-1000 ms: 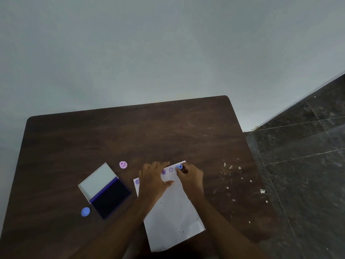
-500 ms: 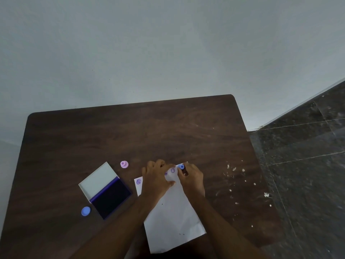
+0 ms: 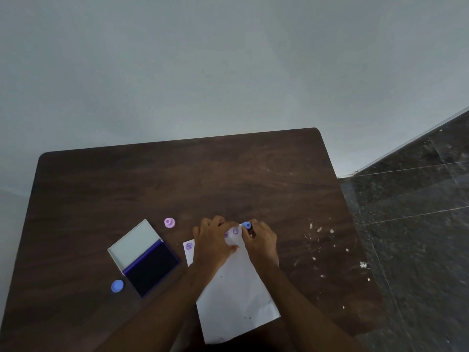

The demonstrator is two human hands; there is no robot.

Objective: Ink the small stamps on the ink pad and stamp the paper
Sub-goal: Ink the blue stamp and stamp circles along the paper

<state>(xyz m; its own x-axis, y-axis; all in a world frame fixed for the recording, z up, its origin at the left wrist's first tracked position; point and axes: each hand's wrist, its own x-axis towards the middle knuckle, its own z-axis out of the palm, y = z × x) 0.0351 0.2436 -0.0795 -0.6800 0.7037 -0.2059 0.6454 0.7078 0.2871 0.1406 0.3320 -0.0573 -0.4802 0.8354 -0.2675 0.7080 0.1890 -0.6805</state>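
A white sheet of paper lies on the dark wooden table, with purple stamp prints along its far edge. My right hand is shut on a small blue stamp standing at the paper's far right corner. My left hand lies flat on the paper beside it, fingers apart. The open ink pad with its white lid sits to the left of the paper. A pink stamp stands beyond the pad, and a blue stamp cap lies at its near left.
White flecks are scattered on the table's right side. A dark tiled floor lies past the right edge, and a pale wall rises behind the table.
Both hands stay at the paper's far edge with the blue stamp held there; my left fingers have curled slightly closer to the right hand. The view shifted a little.
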